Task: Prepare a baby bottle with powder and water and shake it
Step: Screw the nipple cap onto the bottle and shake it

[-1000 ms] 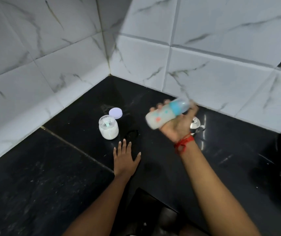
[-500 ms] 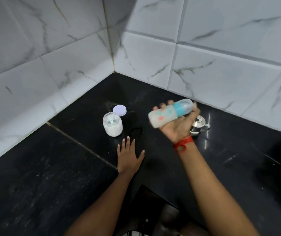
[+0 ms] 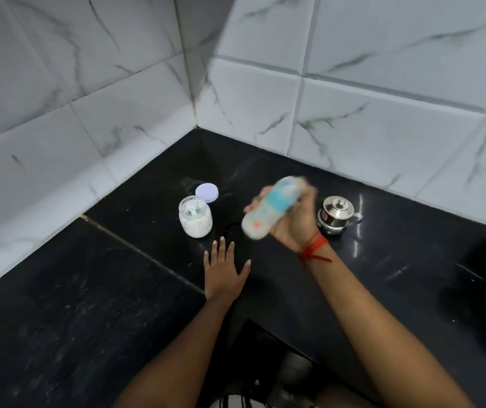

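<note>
Right hand [image 3: 293, 223]: fingers wrapped round the blurred, tilted baby bottle [image 3: 268, 210], above the tabletop [image 3: 88, 290].
Left hand [image 3: 225, 267]: flat on tabletop, fingers spread.
Powder jar [image 3: 195, 217]: open, far left, lid [image 3: 207, 192] just behind.

Black stone counter [image 3: 59, 319] — speckled, glossy; white grey-veined wall tiles [image 3: 383, 128], meeting in a corner

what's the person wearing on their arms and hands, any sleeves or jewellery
No sleeves, gloves or watch show: the left arm and right arm are bare to the frame edge. A red thread is tied round the right wrist, loose ends trailing. The left hand shows no ring or band; the right hand is blurred, so rings there cannot be told.
</note>
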Demonstrator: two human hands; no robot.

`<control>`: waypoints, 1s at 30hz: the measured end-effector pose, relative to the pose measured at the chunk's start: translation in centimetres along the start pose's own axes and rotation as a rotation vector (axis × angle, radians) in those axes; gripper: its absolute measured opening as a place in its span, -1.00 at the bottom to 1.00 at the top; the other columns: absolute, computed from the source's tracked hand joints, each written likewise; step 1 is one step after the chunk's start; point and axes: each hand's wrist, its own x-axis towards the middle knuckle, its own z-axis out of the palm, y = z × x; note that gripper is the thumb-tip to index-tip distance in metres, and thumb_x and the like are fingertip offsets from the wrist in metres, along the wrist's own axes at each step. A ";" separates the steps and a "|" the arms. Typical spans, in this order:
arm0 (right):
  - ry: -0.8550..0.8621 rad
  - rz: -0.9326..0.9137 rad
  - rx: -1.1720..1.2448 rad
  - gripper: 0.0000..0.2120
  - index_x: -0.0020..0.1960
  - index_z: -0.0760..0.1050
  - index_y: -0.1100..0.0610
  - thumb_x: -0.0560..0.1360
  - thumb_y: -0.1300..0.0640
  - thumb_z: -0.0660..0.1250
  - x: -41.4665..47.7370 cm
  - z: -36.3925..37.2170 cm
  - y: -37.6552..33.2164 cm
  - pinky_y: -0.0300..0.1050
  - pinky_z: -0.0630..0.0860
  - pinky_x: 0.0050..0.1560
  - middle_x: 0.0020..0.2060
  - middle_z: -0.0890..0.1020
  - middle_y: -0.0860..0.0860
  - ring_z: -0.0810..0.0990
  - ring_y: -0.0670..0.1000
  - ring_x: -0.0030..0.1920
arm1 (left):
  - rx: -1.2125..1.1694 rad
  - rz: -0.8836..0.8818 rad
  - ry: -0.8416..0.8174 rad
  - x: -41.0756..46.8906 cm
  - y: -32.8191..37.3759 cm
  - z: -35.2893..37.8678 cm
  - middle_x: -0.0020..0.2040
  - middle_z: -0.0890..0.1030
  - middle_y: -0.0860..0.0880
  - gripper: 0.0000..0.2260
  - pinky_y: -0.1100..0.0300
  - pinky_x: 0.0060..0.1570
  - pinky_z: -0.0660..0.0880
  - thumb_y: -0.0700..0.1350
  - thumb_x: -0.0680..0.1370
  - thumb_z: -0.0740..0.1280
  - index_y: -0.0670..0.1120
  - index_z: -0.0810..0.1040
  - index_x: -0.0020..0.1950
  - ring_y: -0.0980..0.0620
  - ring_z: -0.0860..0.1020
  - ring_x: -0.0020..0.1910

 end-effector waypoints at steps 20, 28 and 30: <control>0.256 0.013 -0.171 -0.36 0.01 0.46 0.23 0.40 -0.38 0.29 0.2 0.1 0.0 0.19 0.44 0.31 -0.09 0.54 0.21 0.57 0.27 -0.01 | -0.008 0.008 -0.001 0.0 0.0 -0.1 0.70 0.09 -0.07 -0.24 -0.11 0.64 -0.10 0.39 0.58 -0.12 -0.01 0.16 0.67 -0.06 -0.03 0.69; 0.154 0.000 -0.191 -0.25 -0.18 0.58 0.29 0.12 -0.41 0.54 -1.4 0.3 -0.2 -0.02 0.65 -0.01 -0.24 0.61 0.18 0.63 0.17 -0.14 | -0.017 0.010 0.012 0.0 -0.1 0.2 0.70 0.12 -0.08 -0.22 -0.12 0.64 -0.08 0.39 0.57 -0.11 -0.02 0.20 0.67 -0.07 0.00 0.69; 0.248 -0.034 -0.049 -0.31 -0.38 0.65 0.24 0.27 -0.46 0.40 -0.9 0.1 -0.1 -0.08 0.69 -0.24 -0.37 0.67 0.12 0.71 0.11 -0.31 | -0.013 0.004 -0.012 0.1 0.2 0.1 0.70 0.11 -0.08 -0.22 -0.12 0.64 -0.09 0.39 0.57 -0.12 -0.02 0.19 0.67 -0.06 -0.02 0.69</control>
